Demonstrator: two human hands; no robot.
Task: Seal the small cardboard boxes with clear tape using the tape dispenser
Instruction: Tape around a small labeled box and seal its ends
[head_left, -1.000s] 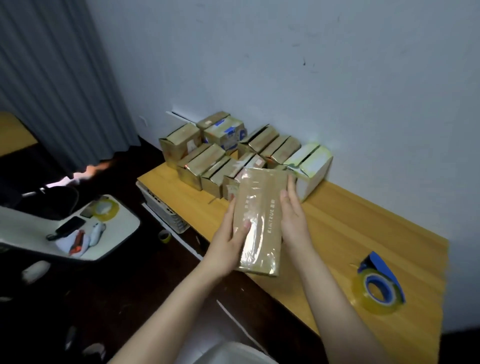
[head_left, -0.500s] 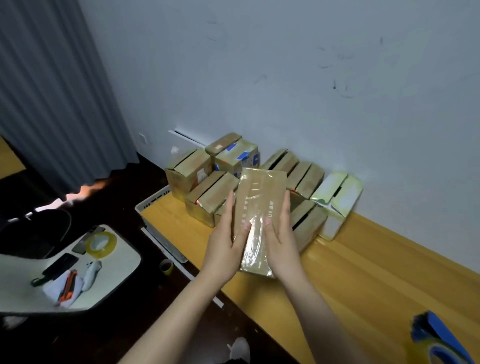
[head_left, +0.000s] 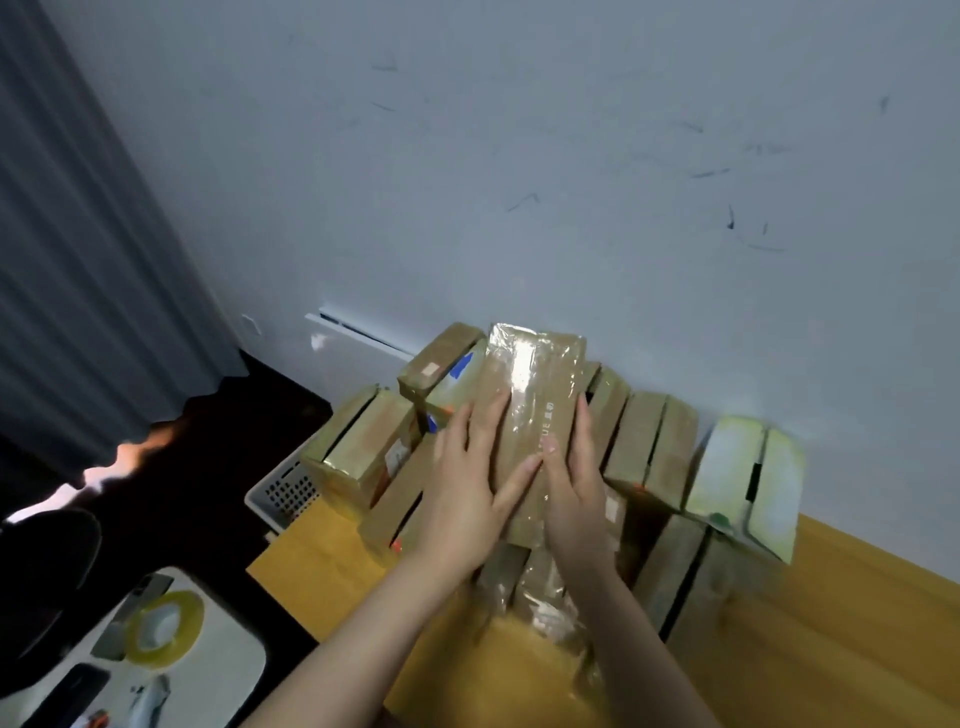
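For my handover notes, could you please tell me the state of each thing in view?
Taped box: covered in clear tape, held above the pile.
Left hand: fingers straight, pressing the box's left side.
Right hand: fingers straight, pressing its right side.
Box pile: heaped against the wall.
Tape roll: lying flat on the white table.

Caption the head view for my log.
Left hand and right hand hold a tape-wrapped brown cardboard box over stacked cardboard boxes by the white wall.
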